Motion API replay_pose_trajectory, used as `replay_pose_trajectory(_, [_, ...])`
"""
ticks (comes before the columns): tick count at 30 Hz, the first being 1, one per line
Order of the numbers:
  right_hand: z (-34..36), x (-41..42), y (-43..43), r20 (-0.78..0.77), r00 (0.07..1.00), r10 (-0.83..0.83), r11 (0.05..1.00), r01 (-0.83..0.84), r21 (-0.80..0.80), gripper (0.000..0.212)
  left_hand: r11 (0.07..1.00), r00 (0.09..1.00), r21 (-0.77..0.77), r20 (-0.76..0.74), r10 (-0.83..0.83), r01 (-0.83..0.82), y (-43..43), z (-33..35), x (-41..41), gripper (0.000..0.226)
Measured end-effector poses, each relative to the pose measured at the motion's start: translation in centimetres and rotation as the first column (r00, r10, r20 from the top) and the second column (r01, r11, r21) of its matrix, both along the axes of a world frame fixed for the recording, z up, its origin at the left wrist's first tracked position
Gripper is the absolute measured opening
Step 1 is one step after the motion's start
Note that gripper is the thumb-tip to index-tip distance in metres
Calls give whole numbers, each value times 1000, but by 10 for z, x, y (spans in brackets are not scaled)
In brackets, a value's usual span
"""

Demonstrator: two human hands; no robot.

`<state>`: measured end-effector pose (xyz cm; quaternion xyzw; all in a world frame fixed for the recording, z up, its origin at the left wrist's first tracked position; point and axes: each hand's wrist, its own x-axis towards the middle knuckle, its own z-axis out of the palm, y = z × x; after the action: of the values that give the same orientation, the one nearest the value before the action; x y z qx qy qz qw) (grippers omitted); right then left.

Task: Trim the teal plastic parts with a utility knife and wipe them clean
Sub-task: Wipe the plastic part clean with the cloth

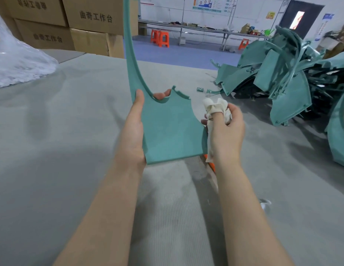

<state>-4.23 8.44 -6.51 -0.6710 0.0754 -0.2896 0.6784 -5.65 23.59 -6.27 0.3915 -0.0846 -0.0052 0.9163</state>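
Two hands, both full. Your left hand grips the part by its left edge, thumb on the front face and fingertips showing behind through the curved notch. The part stands upright above the tabletop, and its long thin arm rises out of view at the top. Your right hand is closed round a bunched white cloth, one finger wrapped in it, just beside the part's right edge and seemingly touching it low down. I judge this to be the wiping step on this piece.

To do it well, lead with the cloth-covered finger and run it along the edge in one direction, so dust and shavings come off rather than smear back. Brace from behind with your left fingers wherever you press, because the sheet looks thin and likely to flex. Take the toothed top edge and the notch slowly, since the cloth could snag there. Turn the part gently to reach its back, as the long arm may whip.

An orange handle, possibly the knife, peeks out just under your right hand, so mind it when you set anything down. The pile of teal parts lies well apart on your right.
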Motion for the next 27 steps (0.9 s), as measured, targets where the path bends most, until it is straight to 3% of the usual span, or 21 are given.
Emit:
replay_pose_trajectory(3, [4,-6,9,23,1000,-3,987,6,-160,13,998,998,2,-26,58,-58,0,1,2,43])
replay_pose_trajectory(5, [4,-11,18,-5,998,56,930,-54,-364,25,994,993,16,-47,108,-107,-2,3,4,31])
replay_pose_trajectory(8, [0,-20,46,-99,990,103,634,-142,-760,38,993,990,-3,-75,117,-118,-4,5,5,32])
replay_pose_trajectory(9, [-2,-25,58,-120,985,126,548,-170,-819,43,992,990,-34,-79,115,-118,-2,5,5,33])
replay_pose_trajectory(11, [-4,-35,76,-132,964,232,479,-231,-847,49,989,989,-88,-94,111,-119,5,6,5,37])
replay_pose_trajectory(14, [-4,-42,84,-168,927,336,448,-314,-837,50,988,987,-127,-140,72,-90,11,4,6,54])
replay_pose_trajectory(18, [-7,-48,87,-178,872,456,412,-384,-827,48,962,989,-233,-78,130,-144,21,-3,8,32])
replay_pose_trajectory(20, [-12,-48,91,-169,862,478,401,-386,-831,47,943,985,-289,-83,151,-168,26,-7,7,37])
replay_pose_trajectory(23, [-13,-37,86,-136,902,409,484,-341,-806,45,924,988,-356,-108,109,-140,23,-7,7,49])
replay_pose_trajectory(27, [-10,-13,61,-180,956,233,656,-291,-696,45,907,965,-333,-133,224,-256,12,-3,9,32])
